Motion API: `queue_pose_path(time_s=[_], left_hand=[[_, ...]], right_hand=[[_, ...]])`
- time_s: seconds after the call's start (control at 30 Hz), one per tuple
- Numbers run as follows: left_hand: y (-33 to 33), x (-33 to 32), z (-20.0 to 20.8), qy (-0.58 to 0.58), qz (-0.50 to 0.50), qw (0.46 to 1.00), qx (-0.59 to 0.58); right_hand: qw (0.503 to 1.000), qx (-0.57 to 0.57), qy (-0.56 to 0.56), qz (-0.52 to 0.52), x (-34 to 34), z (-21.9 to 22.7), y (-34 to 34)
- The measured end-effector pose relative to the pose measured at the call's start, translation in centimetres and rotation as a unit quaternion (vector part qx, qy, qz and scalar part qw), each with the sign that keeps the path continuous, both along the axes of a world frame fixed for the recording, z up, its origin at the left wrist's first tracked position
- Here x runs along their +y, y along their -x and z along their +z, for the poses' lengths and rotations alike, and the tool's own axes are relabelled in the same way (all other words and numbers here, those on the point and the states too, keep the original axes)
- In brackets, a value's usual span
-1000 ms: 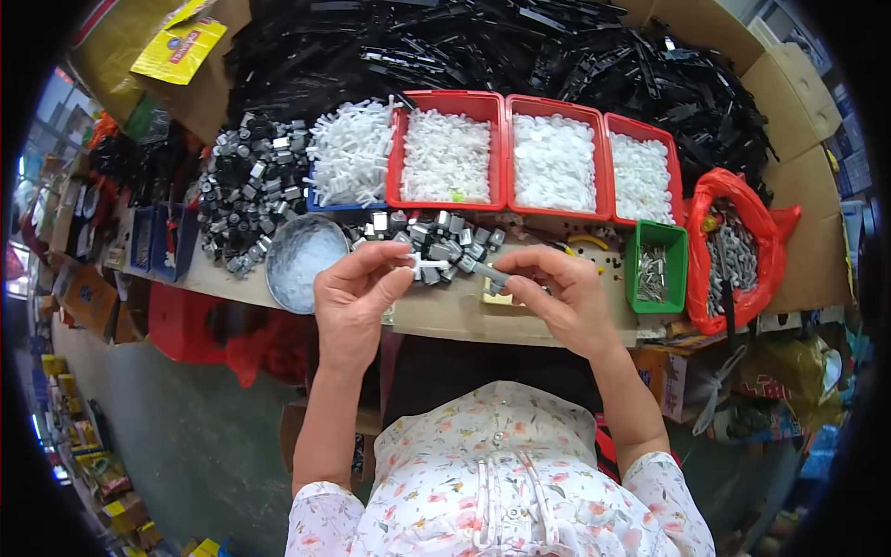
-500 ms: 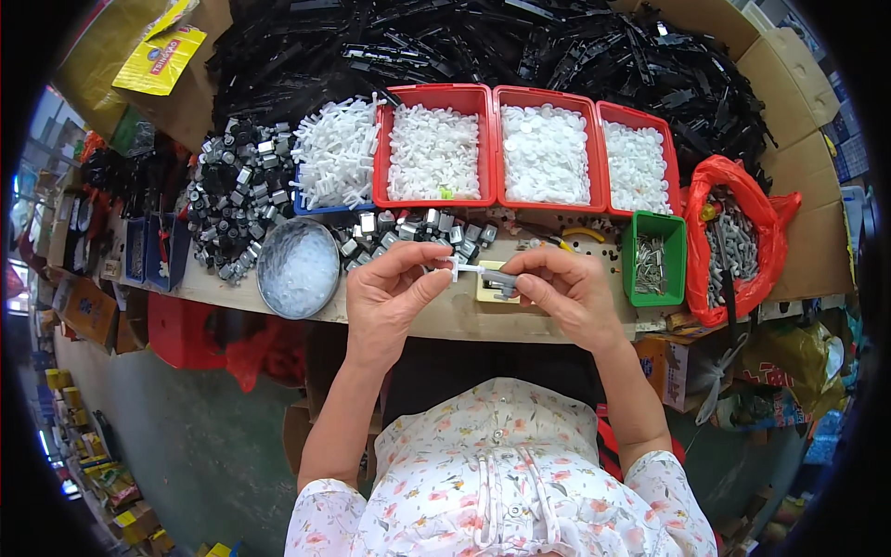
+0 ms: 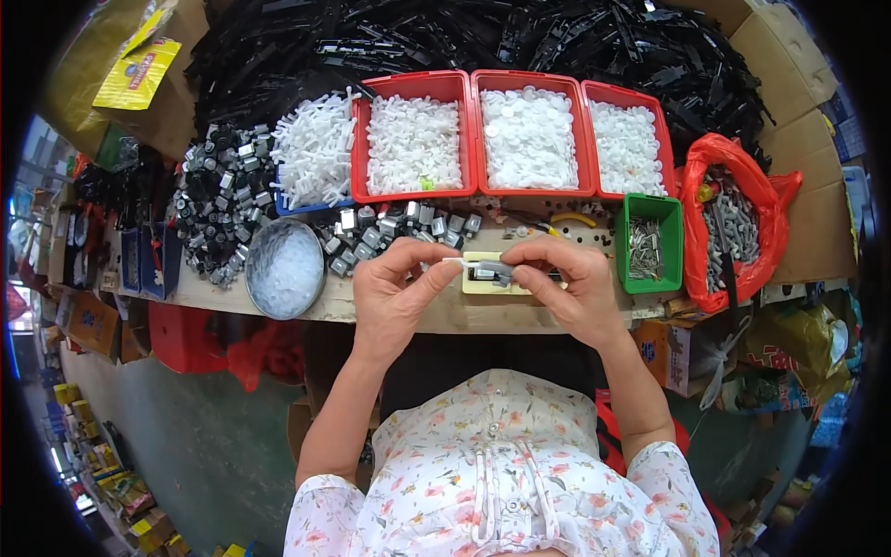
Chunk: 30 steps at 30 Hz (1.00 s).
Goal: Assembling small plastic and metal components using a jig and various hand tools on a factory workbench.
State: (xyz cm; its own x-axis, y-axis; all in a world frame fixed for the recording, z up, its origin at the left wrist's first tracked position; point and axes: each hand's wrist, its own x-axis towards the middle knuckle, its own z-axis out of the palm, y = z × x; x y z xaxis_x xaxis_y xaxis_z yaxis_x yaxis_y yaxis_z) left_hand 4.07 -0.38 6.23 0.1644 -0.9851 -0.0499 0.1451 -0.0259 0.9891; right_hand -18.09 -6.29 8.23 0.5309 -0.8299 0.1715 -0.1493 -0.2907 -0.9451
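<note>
My left hand [image 3: 397,286] pinches a small white plastic piece [image 3: 466,263] between thumb and fingertips. Facing it, my right hand [image 3: 577,286] grips a small grey plastic part [image 3: 496,272] the same way. The two parts meet end to end between my hands; whether the white one sits inside the grey one is too small to tell. Just beneath them, on the table edge, lies a pale yellow block [image 3: 475,286] with something dark on it, partly covered by my right hand.
Red bins [image 3: 475,139] of white plastic parts line the table, beside white stems [image 3: 316,148] and metal-and-black pieces [image 3: 223,195]. A round metal bowl [image 3: 321,278] stands left, a green bin [image 3: 676,251] of metal pins and a red bag [image 3: 787,232] right. Black strips [image 3: 408,42] are heaped behind.
My hands have drawn slightly closer, and the white piece shows less beyond my left fingertips. The whole view has shifted a little, so the bins appear farther left and higher.
</note>
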Motion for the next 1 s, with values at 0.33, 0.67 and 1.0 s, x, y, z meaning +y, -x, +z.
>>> queue_pose_path(time_s=[0.33, 0.67, 1.0], left_hand=[[0.9, -0.1, -0.8, -0.018, -0.013, 1.000, 0.019], [2.2, -0.3, -1.5, 0.032, -0.032, 0.993, -0.107], [4.2, -0.8, -2.0, 0.135, -0.052, 0.976, -0.163]], right_hand=[[0.982, 0.082, 0.171, -0.004, 0.3, 0.8, -0.2], [0.931, 0.194, 0.310, 0.005, 0.2, 1.2, 1.9], [0.981, 0.146, 0.121, 0.028, 0.3, 0.7, 4.6]])
